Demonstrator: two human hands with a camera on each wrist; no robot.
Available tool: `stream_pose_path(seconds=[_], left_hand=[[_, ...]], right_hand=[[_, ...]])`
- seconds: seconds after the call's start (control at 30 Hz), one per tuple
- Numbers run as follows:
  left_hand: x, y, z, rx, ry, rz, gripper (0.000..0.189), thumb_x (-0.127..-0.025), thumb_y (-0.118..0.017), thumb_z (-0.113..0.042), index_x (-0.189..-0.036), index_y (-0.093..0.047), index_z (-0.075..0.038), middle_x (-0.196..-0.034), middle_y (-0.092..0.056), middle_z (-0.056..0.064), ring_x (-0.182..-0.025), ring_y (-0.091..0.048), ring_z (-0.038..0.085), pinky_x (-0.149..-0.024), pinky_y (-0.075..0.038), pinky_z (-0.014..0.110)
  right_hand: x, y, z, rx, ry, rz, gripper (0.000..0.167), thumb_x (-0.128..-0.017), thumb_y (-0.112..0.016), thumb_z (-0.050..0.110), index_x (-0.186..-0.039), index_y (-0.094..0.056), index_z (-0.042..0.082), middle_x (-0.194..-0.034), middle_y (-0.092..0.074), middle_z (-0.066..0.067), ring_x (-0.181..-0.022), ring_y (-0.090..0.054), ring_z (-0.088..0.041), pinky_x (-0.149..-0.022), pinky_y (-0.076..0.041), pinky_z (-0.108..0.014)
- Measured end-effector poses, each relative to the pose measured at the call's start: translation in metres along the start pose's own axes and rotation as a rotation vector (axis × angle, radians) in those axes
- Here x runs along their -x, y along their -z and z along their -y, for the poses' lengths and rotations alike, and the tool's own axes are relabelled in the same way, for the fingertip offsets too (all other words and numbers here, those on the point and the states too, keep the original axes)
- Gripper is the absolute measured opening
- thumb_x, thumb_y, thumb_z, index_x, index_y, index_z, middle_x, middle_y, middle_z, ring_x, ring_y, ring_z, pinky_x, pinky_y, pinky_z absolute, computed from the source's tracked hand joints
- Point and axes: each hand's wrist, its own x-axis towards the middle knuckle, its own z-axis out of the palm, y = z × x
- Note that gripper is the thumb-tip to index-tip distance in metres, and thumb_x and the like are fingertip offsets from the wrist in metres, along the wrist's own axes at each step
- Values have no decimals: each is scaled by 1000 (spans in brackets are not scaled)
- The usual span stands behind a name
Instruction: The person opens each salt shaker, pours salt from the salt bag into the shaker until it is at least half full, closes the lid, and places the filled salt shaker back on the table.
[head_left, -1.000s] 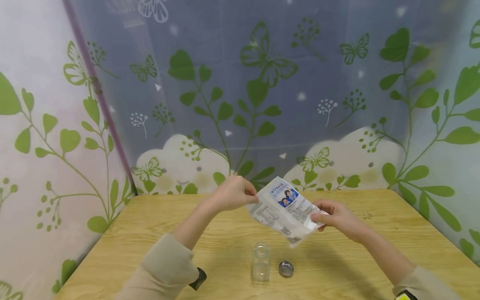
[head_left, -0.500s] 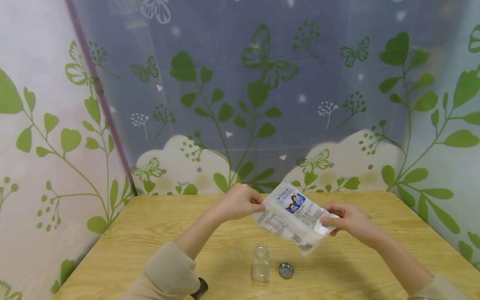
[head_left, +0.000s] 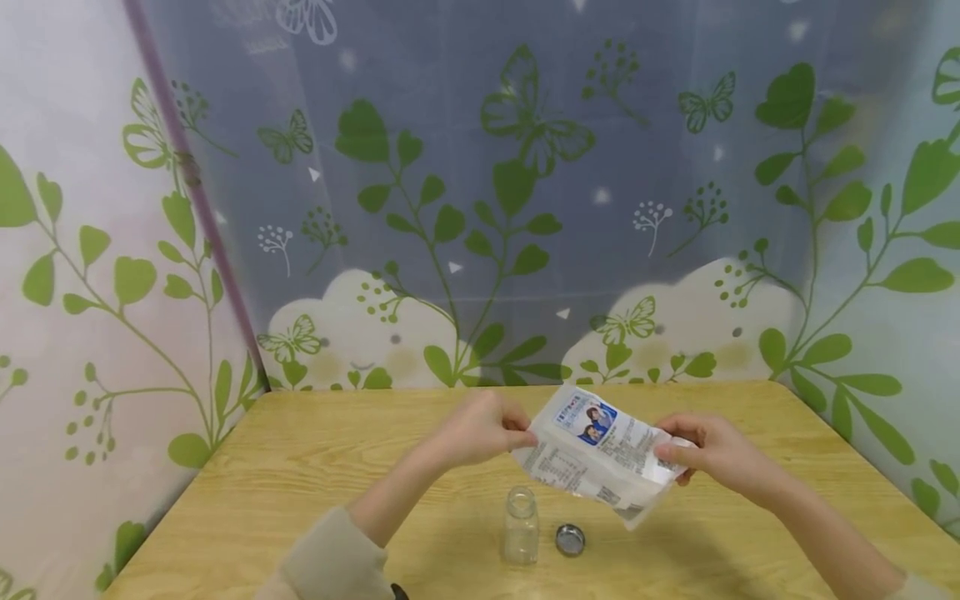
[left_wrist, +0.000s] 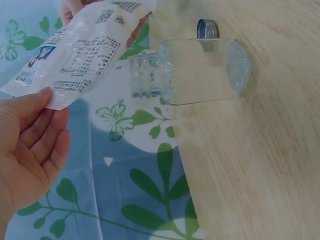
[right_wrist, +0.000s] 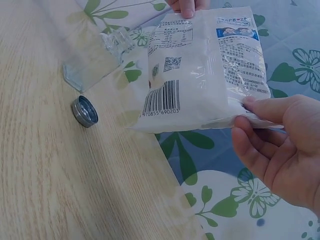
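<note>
A white plastic pouch (head_left: pixel 581 467) with printed text, a barcode and a small blue picture hangs tilted above the table between both hands. At its left end, my left hand (head_left: pixel 483 429) pinches a corner between thumb and fingers. My right hand (head_left: pixel 712 458) grips the opposite end, thumb on the printed side. Below the pouch a clear glass bottle (head_left: pixel 521 529) stands upright and uncapped. Close to its right lies a silver metal screw lid (head_left: pixel 570 540), hollow side up. In the right wrist view the pouch (right_wrist: pixel 200 65) looks filled with something white.
The wooden table (head_left: pixel 315 450) runs back to a patterned fabric backdrop (head_left: pixel 420 208) with leaves and butterflies. Similar patterned panels stand to the left and right of the table.
Both hands have moved the pouch right and slightly down, toward the near side. The bottle and lid have stayed where they stood.
</note>
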Motion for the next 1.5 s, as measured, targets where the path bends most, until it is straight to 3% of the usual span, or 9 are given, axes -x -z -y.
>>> stream_pose_path(seconds=[0.17, 0.33, 0.5, 1.03, 1.5], left_hand=[[5, -4, 3, 32, 7, 8, 10, -81, -71, -12, -72, -71, -10, -64, -63, -10, -51, -43, 3, -46, -34, 17], [10, -6, 5, 17, 26, 13, 11, -82, -70, -14, -71, -71, -10, -63, -62, -11, -48, -37, 4, -44, -27, 18], [14, -6, 9, 31, 25, 7, 11, -81, -70, -14, -71, -72, -9, -63, -63, -10, -49, -40, 3, -43, -27, 17], [19, -11, 17, 117, 30, -4, 7, -80, -70, -10, -75, -73, -6, -69, -68, -2, -53, -49, 4, -44, -32, 18], [25, -9, 24, 119, 57, 3, 8, -81, -70, -11, -81, -74, -4, -77, -71, 2, -57, -58, 6, -48, -41, 20]], right_hand=[[3, -2, 3, 0, 37, 25, 28, -92, -58, 14, -106, -57, -9, -95, -61, -16, -69, -58, -14, -55, -52, -33], [5, -4, 8, 17, 11, 20, 29, -91, -59, 17, -106, -58, -8, -100, -58, -17, -70, -58, -14, -56, -52, -32], [3, -7, 11, 37, 6, 21, 30, -91, -59, 18, -107, -58, -7, -97, -59, -17, -67, -57, -14, -55, -52, -32], [2, -7, 24, 120, 43, 27, 26, -92, -58, 18, -106, -60, -5, -94, -60, -15, -64, -56, -13, -52, -51, -31], [-5, -8, 38, 198, 52, 35, 26, -91, -59, 20, -105, -62, -2, -87, -63, -9, -63, -56, -12, -52, -51, -29]])
